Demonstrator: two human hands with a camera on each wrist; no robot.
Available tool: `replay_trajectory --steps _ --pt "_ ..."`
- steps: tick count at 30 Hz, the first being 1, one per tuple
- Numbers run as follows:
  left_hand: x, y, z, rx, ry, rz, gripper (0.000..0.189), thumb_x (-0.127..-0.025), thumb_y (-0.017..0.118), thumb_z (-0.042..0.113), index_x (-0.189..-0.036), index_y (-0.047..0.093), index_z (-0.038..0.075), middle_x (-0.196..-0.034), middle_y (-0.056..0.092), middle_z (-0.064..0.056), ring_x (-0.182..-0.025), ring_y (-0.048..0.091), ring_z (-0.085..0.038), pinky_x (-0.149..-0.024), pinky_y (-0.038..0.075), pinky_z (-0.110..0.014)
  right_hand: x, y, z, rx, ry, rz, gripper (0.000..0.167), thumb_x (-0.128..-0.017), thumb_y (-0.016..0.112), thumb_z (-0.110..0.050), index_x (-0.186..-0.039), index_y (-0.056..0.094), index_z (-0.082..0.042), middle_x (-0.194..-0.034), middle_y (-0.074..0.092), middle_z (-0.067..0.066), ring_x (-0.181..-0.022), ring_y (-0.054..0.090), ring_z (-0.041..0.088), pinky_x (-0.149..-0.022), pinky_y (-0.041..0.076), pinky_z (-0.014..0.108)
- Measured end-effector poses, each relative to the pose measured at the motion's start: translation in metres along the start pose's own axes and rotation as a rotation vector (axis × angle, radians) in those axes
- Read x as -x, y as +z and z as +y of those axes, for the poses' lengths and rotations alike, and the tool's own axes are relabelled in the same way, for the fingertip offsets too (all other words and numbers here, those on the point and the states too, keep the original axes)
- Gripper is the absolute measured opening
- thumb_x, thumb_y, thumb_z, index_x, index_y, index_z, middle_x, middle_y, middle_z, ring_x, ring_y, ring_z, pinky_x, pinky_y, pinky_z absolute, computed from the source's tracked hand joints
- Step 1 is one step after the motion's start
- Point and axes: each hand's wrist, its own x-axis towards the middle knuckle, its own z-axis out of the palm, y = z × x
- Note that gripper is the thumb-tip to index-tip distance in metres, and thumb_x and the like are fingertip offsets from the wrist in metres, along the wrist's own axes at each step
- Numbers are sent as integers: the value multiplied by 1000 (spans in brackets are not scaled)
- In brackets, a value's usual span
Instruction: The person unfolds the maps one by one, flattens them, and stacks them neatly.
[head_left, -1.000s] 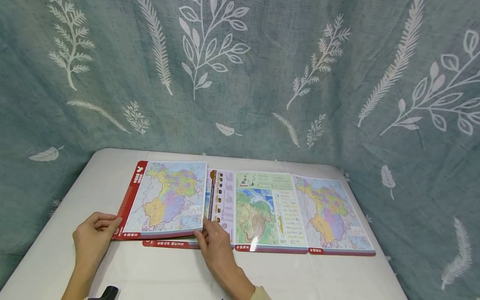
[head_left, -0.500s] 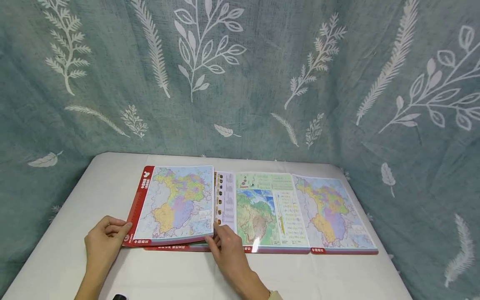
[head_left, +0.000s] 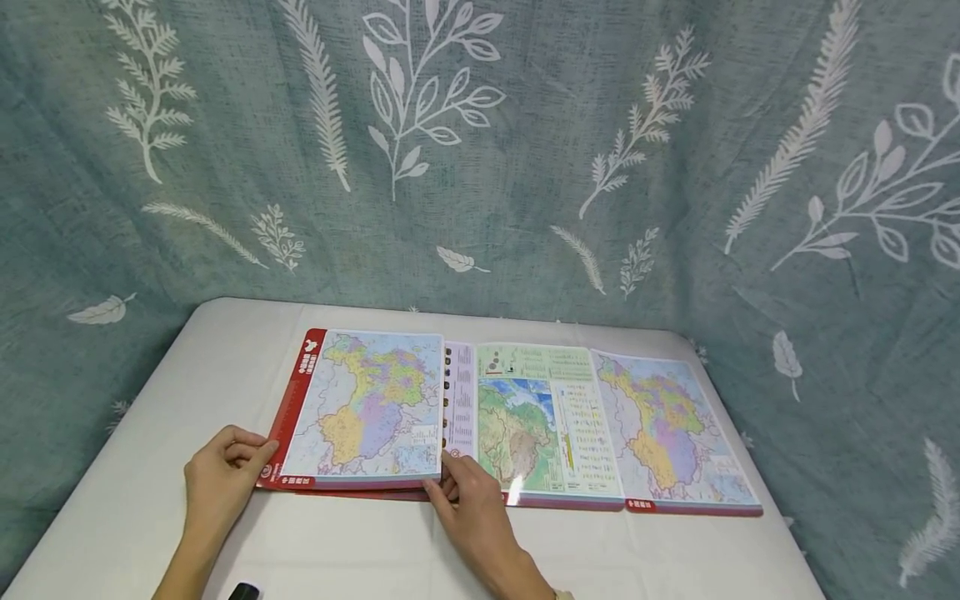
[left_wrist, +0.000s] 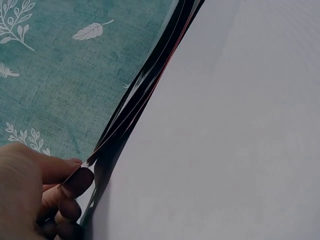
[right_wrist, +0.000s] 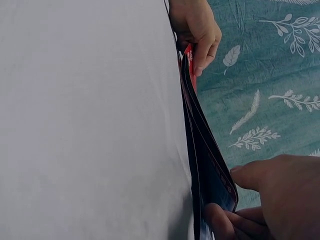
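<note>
Both hands hold a small stack of map sheets (head_left: pixel 375 408) with a red left margin. My left hand (head_left: pixel 225 471) pinches its near left corner between thumb and fingers. At the near right corner, the thumb and fingers of my right hand (head_left: pixel 472 504) grip the edge. The left wrist view shows the left fingertips (left_wrist: pixel 77 182) on the sheets' thin edges. In the right wrist view the layers fan slightly apart beside the right thumb (right_wrist: pixel 245 175). Beneath the stack lies another sheet (head_left: pixel 461 392), mostly covered, with only its right strip and near red edge visible.
To the right, a green relief map (head_left: pixel 517 433) and a coloured map (head_left: pixel 675 425) lie side by side in a row. They rest on a white-covered table (head_left: pixel 360 550). A leaf-patterned green cloth (head_left: pixel 525 167) hangs behind. A black object (head_left: pixel 244 592) shows at the bottom edge.
Both hands have moved right with the stack, covering more of the sheet beneath. The maps on the right stay in place. The view has shifted slightly.
</note>
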Motion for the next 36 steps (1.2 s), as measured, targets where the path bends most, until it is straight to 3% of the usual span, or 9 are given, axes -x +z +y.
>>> replay_trajectory --steps 3,6,11,20,36 --pt "0 1 2 8 5 -8 17 -89 86 13 -93 71 5 -72 76 -7 -59 53 -4 -57 39 -15 2 -2 1 24 1 3 19 -90 85 -16 -99 72 -4 -77 62 -2 -64 54 2 -59 44 9" --pt "1 3 4 -2 9 -12 17 -89 85 13 -93 71 6 -72 75 -6 -59 54 -6 -56 40 -15 4 -4 2 17 28 -11 18 -90 85 -16 -90 69 -9 -76 61 -3 -63 53 0 -57 44 9" --pt "3 5 6 -11 15 -32 18 -90 85 15 -93 70 7 -72 75 -5 -60 54 -7 -56 41 -16 7 -6 4 -11 73 -11 21 -90 84 -12 -103 75 2 -78 63 -3 -64 53 -2 -57 47 11" --pt "6 9 10 -1 50 -40 17 -90 85 14 -93 69 8 -71 75 -3 -59 55 -7 -55 41 -16 13 -9 10 -9 102 6 24 -91 83 -12 -107 76 5 -77 63 -6 -64 56 -1 -59 49 13" --pt "12 21 14 -2 98 -70 19 -88 87 14 -90 69 9 -65 72 2 -57 52 -4 -56 38 -17 13 -22 19 57 120 32 14 -89 85 -10 -97 78 0 -73 63 -7 -62 54 -5 -57 47 11"
